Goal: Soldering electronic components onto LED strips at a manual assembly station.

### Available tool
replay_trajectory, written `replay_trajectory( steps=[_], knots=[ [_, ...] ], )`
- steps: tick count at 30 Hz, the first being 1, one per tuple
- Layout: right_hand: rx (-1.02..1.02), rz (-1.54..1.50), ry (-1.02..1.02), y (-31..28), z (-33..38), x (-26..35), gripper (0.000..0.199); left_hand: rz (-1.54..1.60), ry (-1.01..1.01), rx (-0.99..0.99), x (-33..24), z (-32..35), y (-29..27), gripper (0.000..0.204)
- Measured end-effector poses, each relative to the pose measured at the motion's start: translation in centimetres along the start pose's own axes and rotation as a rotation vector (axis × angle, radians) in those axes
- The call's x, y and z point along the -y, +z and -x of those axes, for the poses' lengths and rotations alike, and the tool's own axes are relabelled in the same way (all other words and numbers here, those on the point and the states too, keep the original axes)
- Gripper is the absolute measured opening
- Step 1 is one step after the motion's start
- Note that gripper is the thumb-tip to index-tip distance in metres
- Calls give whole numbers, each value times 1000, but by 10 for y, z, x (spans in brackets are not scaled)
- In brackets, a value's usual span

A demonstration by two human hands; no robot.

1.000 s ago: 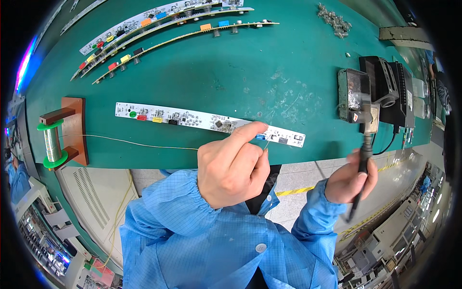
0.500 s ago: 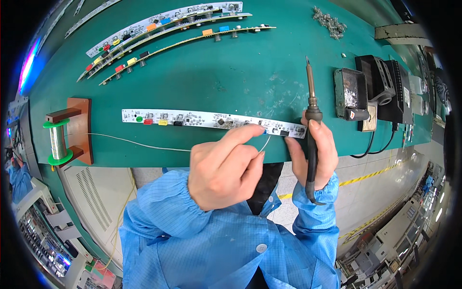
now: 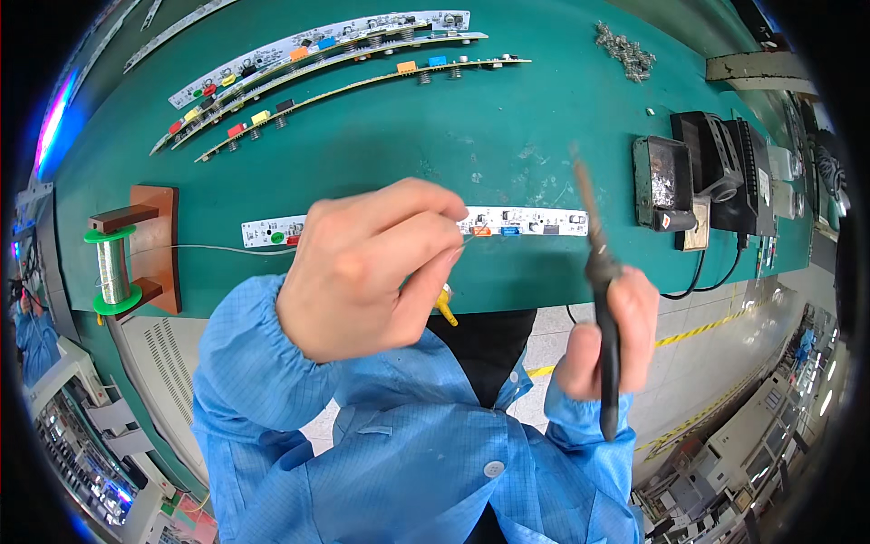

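My left hand is closed in a pinch on thin solder wire, its short free end poking out past the fingertips over the board. The wire runs back to a spool with green flanges on a brown stand at the left. A long white circuit board strip lies crosswise near the table's front edge, its middle hidden behind my left hand. Coloured connectors sit along it. My right hand grips a soldering iron by its black handle. The blurred tip points away from me, beyond the strip's right end.
Several similar board strips lie at the back left. A pile of small metal parts is at the back right. A dark metal tray stands beside black soldering equipment. Something yellow shows below my left hand.
My left hand has drawn back to the left and off the board with the wire. My right hand and iron have moved slightly right and nearer me. The strip lies straighter, its right end farther away.
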State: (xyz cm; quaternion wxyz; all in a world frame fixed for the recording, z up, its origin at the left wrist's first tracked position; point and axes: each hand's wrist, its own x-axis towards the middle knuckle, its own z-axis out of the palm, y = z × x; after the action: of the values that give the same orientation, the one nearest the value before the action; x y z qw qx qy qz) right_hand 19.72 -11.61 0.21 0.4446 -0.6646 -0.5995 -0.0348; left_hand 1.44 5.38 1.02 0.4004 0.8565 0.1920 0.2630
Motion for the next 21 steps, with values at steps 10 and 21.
replay_trajectory(
  steps=[10,21],
  knots=[
    [68,9,-7,7,-5,34,16,-82,51,64,13,-11,8,13],
    [70,35,-21,14,-4,32,20,-74,31,99,13,-12,9,12]
  ],
)
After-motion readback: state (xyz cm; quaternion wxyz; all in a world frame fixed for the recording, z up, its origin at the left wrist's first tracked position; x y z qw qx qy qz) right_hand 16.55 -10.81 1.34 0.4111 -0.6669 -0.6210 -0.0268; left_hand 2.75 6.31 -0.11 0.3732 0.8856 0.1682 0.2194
